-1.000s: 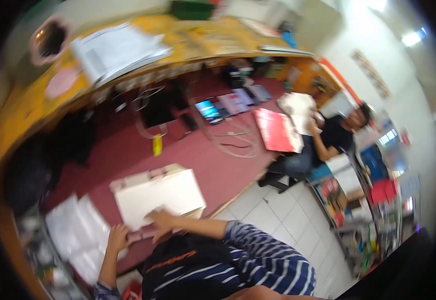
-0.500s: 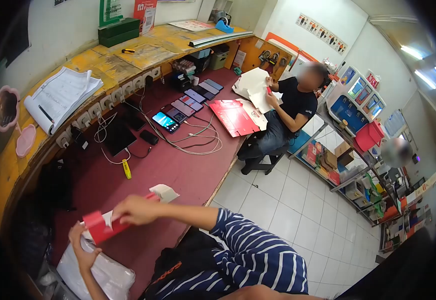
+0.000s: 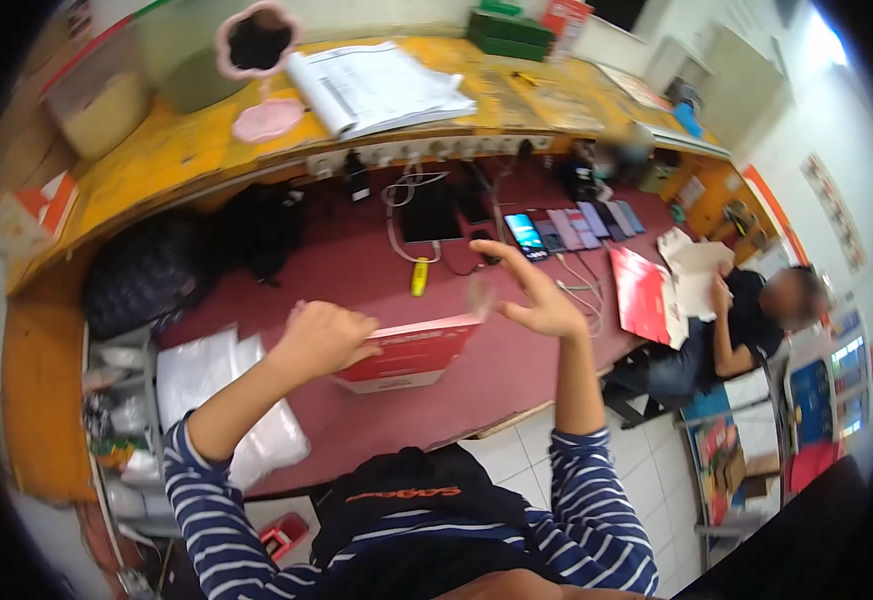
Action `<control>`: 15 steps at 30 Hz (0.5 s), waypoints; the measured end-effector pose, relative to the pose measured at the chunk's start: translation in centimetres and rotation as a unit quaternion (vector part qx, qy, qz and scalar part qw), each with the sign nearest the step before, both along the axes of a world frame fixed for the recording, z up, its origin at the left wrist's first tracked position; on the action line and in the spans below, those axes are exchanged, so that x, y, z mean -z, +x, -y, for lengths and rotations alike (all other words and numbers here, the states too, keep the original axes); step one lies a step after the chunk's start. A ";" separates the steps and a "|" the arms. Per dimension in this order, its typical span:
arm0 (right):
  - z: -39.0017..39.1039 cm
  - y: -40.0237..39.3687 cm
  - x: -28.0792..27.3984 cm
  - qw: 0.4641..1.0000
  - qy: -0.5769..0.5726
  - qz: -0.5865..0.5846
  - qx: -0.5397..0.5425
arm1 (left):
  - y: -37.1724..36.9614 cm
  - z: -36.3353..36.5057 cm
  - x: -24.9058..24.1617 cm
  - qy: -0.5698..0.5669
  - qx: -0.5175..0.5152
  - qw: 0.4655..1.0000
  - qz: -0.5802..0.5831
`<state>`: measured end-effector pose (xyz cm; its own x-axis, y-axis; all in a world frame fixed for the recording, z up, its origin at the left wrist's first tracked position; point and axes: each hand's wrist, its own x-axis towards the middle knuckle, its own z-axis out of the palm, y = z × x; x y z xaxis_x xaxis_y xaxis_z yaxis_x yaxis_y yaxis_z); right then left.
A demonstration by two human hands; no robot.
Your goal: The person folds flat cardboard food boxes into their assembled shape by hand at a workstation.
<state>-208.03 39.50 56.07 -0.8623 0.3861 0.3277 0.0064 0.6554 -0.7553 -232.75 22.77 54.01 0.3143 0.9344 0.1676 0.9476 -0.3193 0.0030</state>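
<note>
So there's this beat-up yellow shelf curving above a dark red desktop, with an orange-brown wood panel at far left. White tile floor, pale wall on the right, plus a bright light glaring up top right.

The person's left hand grips a red carton above the maroon tabletop; the right hand, fingers spread, hovers near its opposite end.

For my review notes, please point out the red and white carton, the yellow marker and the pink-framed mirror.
Red and white carton (image 3: 414,354), head view: its red panel.
Yellow marker (image 3: 419,277), head view: middle of its barrel.
Pink-framed mirror (image 3: 259,42), head view: centre of its glass.
</note>
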 end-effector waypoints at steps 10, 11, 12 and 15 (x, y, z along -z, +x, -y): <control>2.8 -4.4 0.9 0.851 0.392 0.336 -0.098 | -2.5 1.2 -1.3 -0.106 -0.036 0.994 0.019; 3.0 -4.6 0.8 0.849 0.413 0.317 -0.088 | -3.1 1.3 -1.4 -0.118 -0.043 0.992 -0.024; 3.1 -4.8 0.8 0.847 0.433 0.299 -0.076 | -3.3 1.6 -1.1 -0.119 -0.049 0.991 -0.022; 3.7 -4.5 1.5 0.875 0.445 0.191 -0.006 | -3.8 2.4 0.1 0.116 0.034 0.993 -0.015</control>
<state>-212.53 35.78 54.52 -0.9769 0.1145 0.1805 0.1356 0.9847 0.1092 -236.52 20.37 53.90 0.3828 0.8483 0.3658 0.9227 -0.3705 -0.1066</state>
